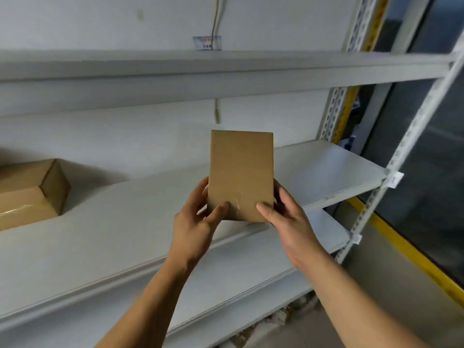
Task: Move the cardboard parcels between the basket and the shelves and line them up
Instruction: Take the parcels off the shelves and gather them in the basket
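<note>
While both hands hold it, the small cardboard parcel (241,175) stands upright in the air above the front of the middle shelf (150,222), not yet set down. The left hand (194,222) grips its lower left corner with the thumb across the front face, and the right hand (283,217) grips the lower right corner in the same way, fingers curled behind the card. Taking the middle shelf as the landmark, a larger cardboard box (30,192) already lies on it, far over at its left end and well apart from the held parcel. Between that box and the parcel the shelf board shows bare. A higher shelf (226,69) runs above it and a lower shelf (251,277) below; I see no parcels on the visible parts of either. The basket is not in view. By my judgement the job is at an early stage: one box placed, this one about to go down, and the lining-up still to do.
</note>
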